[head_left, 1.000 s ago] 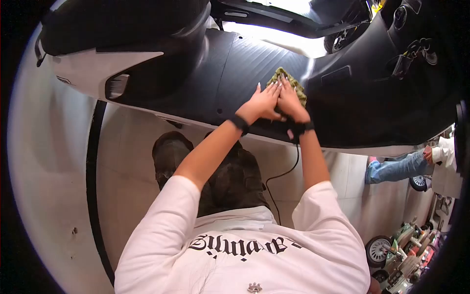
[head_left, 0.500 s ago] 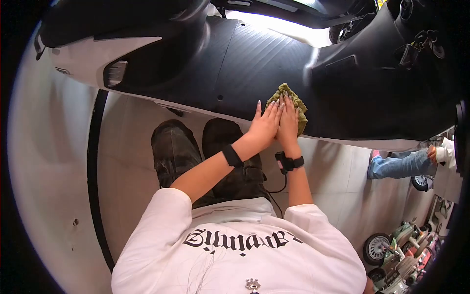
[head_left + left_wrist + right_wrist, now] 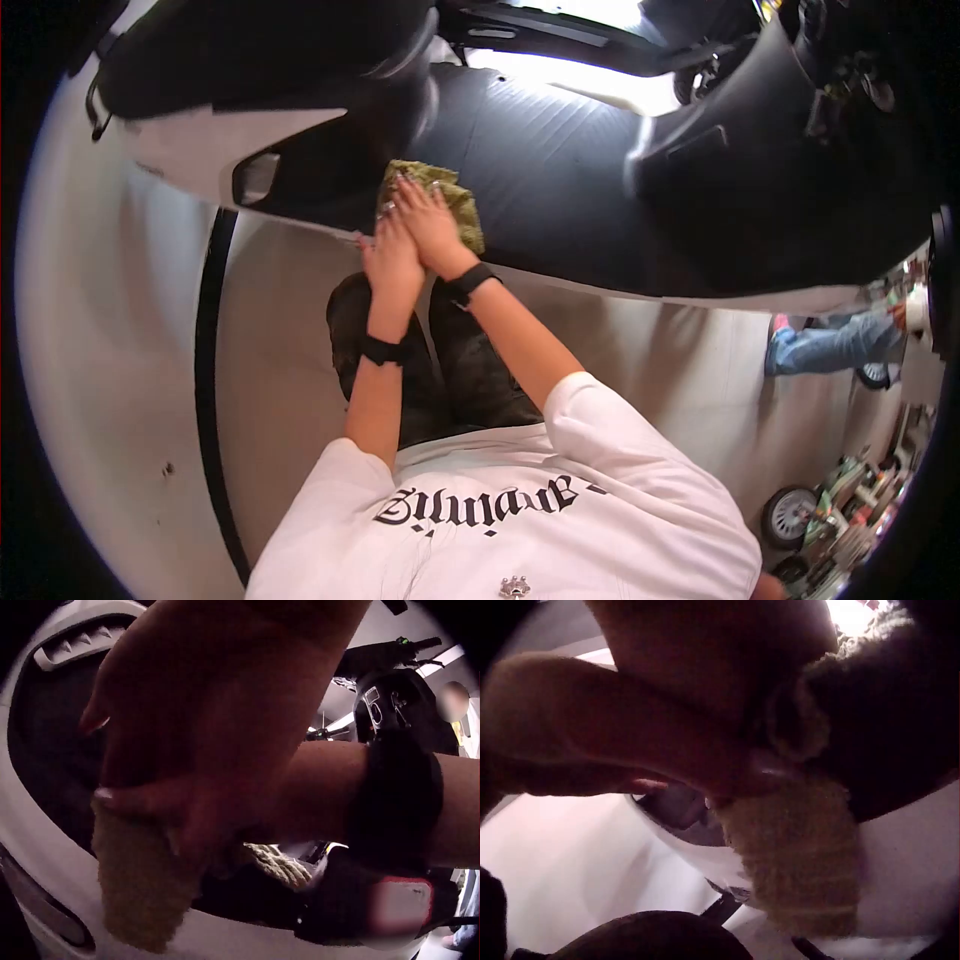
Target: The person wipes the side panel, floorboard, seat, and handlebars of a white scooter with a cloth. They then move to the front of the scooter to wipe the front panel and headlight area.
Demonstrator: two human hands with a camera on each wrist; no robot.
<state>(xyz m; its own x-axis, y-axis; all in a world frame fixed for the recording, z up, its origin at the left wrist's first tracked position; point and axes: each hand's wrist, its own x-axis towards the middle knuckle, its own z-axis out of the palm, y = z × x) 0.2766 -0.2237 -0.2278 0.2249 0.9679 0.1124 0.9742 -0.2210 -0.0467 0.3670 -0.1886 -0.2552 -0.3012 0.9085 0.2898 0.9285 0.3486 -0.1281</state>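
A green-brown cloth (image 3: 465, 212) lies on the dark surface of a scooter (image 3: 560, 180), near its side edge at the base of the seat. My left hand (image 3: 393, 265) and right hand (image 3: 430, 227) press on it side by side, fingers extended and partly overlapping, the right hand's across the left's. In the left wrist view the cloth (image 3: 142, 877) hangs below the fingers beside a white panel. The right wrist view is dark; the cloth (image 3: 802, 859) shows below a thumb. Part of the cloth is hidden under the hands.
The scooter's white side panel (image 3: 190, 150) and black seat (image 3: 260, 50) are at the left. Another dark vehicle (image 3: 560, 40) stands behind. A person's jeans leg (image 3: 830, 346) shows at the right, above small wheeled models (image 3: 835, 525). My knees are below the scooter's edge.
Both hands and the cloth first came toward the near edge, then moved left along the scooter to the seat's base. The hands have stayed on the cloth.
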